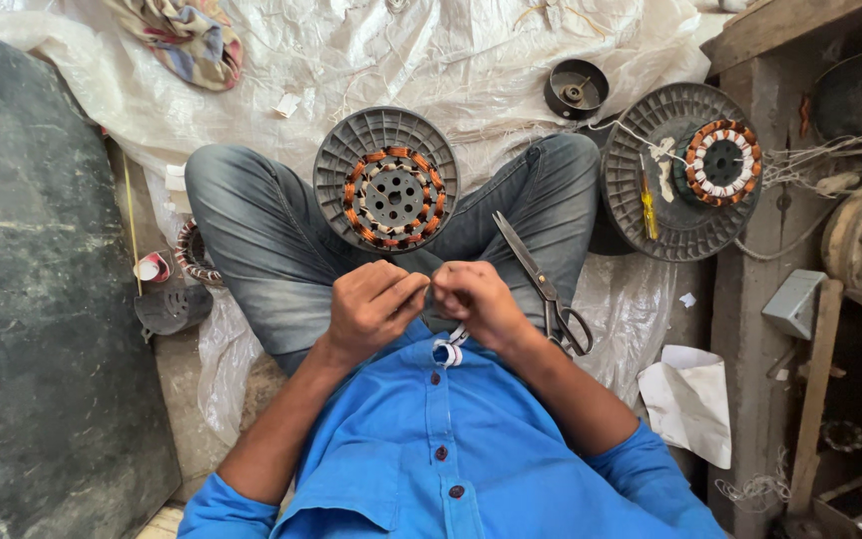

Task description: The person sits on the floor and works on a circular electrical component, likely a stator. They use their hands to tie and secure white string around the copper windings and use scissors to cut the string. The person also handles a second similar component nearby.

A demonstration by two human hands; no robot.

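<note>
Just on the body side of the grey disc [386,180], over the blue shirt [431,449]: left hand [371,304] and right hand [476,299] brought knuckle to knuckle. Right fingers curled shut, pinched on a small white strip [448,349] that loops out below the hand against the shirt buttons. Left fingers bunched together as well, tips pressed toward the right hand's pinch; cannot tell whether closed on the same strip, since the meeting point is hidden.

Judged from its limp curl, the strip looks light, thin and soft, more like tape or sleeving than anything stiff. Likely easy to crease or drop, so best gripped between fingertip pads near an end, with the loose loop left free.

Right of the grey disc, on the jeans [251,230]: scissors [541,284] lying untouched, blades toward the disc, loops toward the body.

On the grey disc itself, between the knees: a wound stator [393,198], copper coils in a ring around a holed metal core. Probably heavy and rigid, though the windings look easy to nick.

Left of the grey disc, low by the thigh: another coil ring [192,255], partly hidden. Further right of the disc: a second disc [650,215] with its own stator [720,162], loose white cords trailing off it. Below that, a crumpled paper [690,399].

Beyond the grey disc: a pale plastic sheet [451,60] over the floor, a small black cup-shaped part [577,88], and a folded patterned cloth [187,35].
</note>
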